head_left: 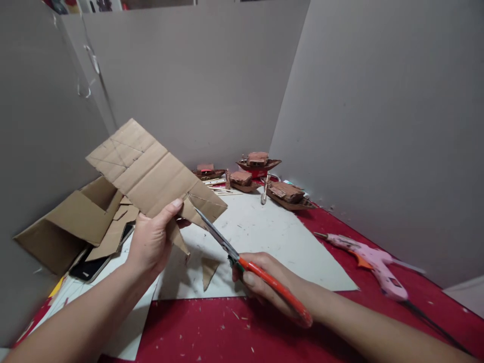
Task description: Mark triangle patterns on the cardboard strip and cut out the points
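My left hand grips a flat piece of brown cardboard by its lower edge, thumb on top. Pencil lines cross the cardboard near both ends. With my right hand I hold red-handled scissors, their blades reaching into the cardboard at the cut near its right end. A narrow cardboard strip points down just below my left fingers. Beneath, a small cardboard triangle lies on the white sheet. The fingers of my left hand behind the cardboard are partly hidden.
Several small model boats stand at the back, beside thin sticks. A pink glue gun lies on the red table at right. An open cardboard box and a phone are at left. Grey panels enclose the table.
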Tool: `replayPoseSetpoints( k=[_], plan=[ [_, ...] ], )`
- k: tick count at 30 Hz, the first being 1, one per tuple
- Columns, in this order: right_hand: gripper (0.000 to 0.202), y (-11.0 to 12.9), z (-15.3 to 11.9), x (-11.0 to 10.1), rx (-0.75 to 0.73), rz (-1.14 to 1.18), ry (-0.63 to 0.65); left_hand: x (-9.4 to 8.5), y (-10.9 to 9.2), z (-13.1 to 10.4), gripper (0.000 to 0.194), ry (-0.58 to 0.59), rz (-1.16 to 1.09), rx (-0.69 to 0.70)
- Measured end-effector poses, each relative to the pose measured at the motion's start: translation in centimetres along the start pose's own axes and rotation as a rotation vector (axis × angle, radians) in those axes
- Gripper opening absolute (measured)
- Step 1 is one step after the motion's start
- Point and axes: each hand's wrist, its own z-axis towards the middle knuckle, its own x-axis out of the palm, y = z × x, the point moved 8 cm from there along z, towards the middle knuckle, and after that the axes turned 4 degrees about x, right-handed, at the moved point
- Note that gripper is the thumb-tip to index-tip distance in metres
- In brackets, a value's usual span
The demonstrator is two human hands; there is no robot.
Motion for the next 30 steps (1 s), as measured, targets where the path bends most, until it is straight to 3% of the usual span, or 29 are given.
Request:
replayPoseSetpoints(
  k=[5,14,30],
  plan=[
    [0.063,-0.3,0.2,0.1,-0.008,0.009,-0.012,0.1,0.4,-0.2,0.029,-0.036,-0.1,-0.095],
    [0.061,0.2,0.1,0.1,-0.003,0.038,-0.09,0.3,1.2,-1.6,0.027,-0.001,-0.041,-0.086],
    [0.052,-1.1,0.1,0.9,-0.073,0.141,-0.147,1.2,1.9,-3.8,0.024,0.014,-0.096,-0.252]
  ],
)
